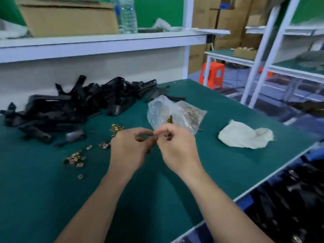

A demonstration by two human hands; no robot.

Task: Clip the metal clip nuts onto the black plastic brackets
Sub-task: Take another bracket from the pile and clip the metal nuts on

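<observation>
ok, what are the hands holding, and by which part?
Left hand and right hand meet, fingers curled as if pinching; blur hides what, if anything, is held.

A factory assembly workshop: green-matted workbench (228, 172), white steel racks (263, 50), stacked cardboard cartons (228, 20), heaped black plastic brackets (52, 111).

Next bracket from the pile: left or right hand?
Left, probably. The bracket pile lies far left on the table, on the side of the left hand; the right hand would have to cross over. Both hands pinch a small part, too blurred to name, so one must let go first.
</observation>
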